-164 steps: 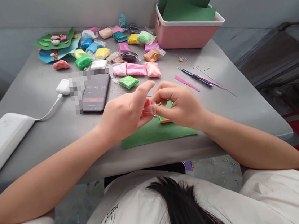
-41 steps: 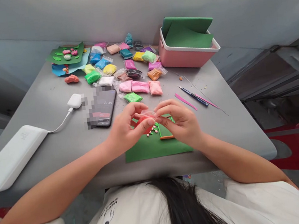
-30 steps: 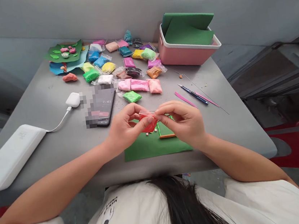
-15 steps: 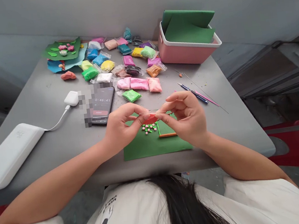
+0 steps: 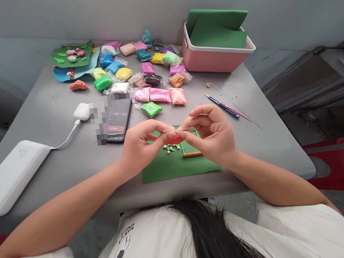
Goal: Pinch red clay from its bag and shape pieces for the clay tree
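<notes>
Red clay packet (image 5: 175,138): pinched between the fingertips of the left hand (image 5: 141,145) and the right hand (image 5: 213,134), both grasping it, held just above the green foam sheet (image 5: 177,168) at the desk's (image 5: 49,123) near edge. Small clay buds (image 5: 171,147) lay on the sheet beneath the packet, beside an orange-edged green panel (image 5: 190,148). Pink bin (image 5: 213,59): stood at the far right, holding folded green foam sheets (image 5: 217,27). Assorted clay packets (image 5: 143,72): spread behind the phone (image 5: 118,119).
</notes>
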Motion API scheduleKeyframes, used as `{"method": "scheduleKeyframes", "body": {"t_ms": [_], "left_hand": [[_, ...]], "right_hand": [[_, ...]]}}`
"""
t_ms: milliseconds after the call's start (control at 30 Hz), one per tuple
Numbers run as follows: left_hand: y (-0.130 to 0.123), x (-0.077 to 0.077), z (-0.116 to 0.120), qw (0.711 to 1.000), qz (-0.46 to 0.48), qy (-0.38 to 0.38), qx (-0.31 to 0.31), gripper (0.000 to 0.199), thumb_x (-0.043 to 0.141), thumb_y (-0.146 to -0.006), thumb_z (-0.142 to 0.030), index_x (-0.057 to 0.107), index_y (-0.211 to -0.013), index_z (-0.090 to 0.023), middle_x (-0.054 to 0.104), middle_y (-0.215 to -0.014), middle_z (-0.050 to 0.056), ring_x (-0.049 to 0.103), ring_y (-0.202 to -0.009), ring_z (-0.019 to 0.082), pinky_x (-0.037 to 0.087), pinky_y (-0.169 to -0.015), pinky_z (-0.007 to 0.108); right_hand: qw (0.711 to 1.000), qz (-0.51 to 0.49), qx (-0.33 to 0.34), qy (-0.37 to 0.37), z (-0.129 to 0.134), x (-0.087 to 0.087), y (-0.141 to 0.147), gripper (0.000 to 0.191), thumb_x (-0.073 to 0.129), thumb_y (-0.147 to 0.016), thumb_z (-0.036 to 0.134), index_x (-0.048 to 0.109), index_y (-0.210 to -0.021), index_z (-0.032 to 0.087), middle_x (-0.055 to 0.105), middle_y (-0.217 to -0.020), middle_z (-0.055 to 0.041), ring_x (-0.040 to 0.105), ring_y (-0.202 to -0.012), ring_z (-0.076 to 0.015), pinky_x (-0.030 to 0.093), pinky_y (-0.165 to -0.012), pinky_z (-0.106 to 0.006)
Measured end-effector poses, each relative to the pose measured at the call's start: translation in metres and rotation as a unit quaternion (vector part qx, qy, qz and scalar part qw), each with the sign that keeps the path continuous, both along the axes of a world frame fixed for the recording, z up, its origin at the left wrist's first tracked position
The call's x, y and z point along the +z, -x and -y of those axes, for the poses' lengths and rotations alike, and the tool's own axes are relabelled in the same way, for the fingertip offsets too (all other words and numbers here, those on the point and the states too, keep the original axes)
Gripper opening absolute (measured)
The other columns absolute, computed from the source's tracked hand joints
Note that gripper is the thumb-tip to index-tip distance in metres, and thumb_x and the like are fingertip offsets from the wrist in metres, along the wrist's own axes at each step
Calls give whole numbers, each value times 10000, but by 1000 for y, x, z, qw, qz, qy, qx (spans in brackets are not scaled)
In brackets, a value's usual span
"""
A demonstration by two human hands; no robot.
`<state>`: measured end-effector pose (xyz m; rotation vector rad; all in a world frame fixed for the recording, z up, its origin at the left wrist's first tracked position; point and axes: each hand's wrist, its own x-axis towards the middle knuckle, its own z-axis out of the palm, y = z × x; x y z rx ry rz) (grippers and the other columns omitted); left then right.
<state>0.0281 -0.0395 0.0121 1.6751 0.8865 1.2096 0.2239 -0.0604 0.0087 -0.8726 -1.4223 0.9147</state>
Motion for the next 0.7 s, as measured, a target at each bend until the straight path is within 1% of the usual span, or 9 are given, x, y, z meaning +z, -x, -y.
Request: {"method": "scheduleKeyframes", "body": {"t_ms": [67, 133, 233, 333, 433, 533, 633, 700], "left_hand": [[0, -1, 1, 1000, 12, 13, 6, 251, 842, -870, -423, 800, -843, -176, 827, -864, 86, 783, -800, 190, 669, -636, 237], [0, -2, 1, 1000, 18, 9, 17, 261, 836, -880, -430, 797, -856, -173, 829, -884, 98, 791, -838, 202, 683, -668, 252], [1, -2, 1, 999, 9, -30, 15, 197, 815, -904, -353, 793, -824, -174, 837, -893, 95, 795, -845, 187, 670, -665, 222], [1, -1, 2, 998, -5, -63, -7, 125, 800, -907, -271, 801, -824, -177, 843, -890, 80, 796, -820, 167, 661, -651, 199], [0, 2, 3, 997, -24, -74, -6, 107, 783, -899, -243, 797, -814, -179, 843, -869, 72, 794, -793, 168, 659, -630, 204], [1, 7, 3, 996, -38, -80, 4, 122, 768, -898, -248, 785, -797, -181, 840, -860, 67, 788, -791, 171, 658, -626, 215], [4, 12, 2, 996, -49, -75, 29, 136, 763, -905, -273, 776, -796, -192, 836, -865, 61, 786, -820, 186, 654, -621, 239], [6, 14, 0, 995, -53, -65, 51, 139, 765, -902, -289, 770, -794, -201, 831, -866, 56, 782, -830, 194, 645, -610, 253]], "right_hand": [[1000, 1, -14, -1, 0, 1, 0, 418, 895, -849, 364, 530, -1032, 277, 807, -810, 47, 790, -745, -145, 658, -732, -295], [1000, -3, -23, -6, -1, 1, 0, 433, 901, -841, 361, 526, -1041, 277, 806, -816, 49, 792, -757, -145, 666, -757, -299], [1000, -4, -6, -1, -1, -2, 0, 435, 889, -845, 287, 536, -1099, 275, 821, -866, 42, 795, -790, -136, 664, -763, -283], [1000, 12, 16, 10, 0, -6, 0, 426, 867, -859, 253, 537, -1128, 274, 823, -887, 38, 787, -775, -127, 638, -689, -259], [999, 44, 5, 6, 1, -6, -1, 376, 836, -897, 328, 532, -1111, 272, 808, -870, 34, 772, -754, -131, 626, -686, -278], [998, 65, 1, -9, -2, -2, -5, 391, 839, -901, 390, 525, -1103, 275, 799, -862, 37, 773, -762, -138, 626, -721, -297], [997, 73, -5, -15, -8, 1, -10, 427, 860, -888, 418, 530, -1126, 289, 798, -857, 40, 781, -775, -152, 629, -724, -316], [997, 70, -21, -21, -11, 2, -11, 405, 855, -896, 416, 541, -1122, 296, 793, -860, 36, 778, -796, -156, 623, -722, -320]]}}
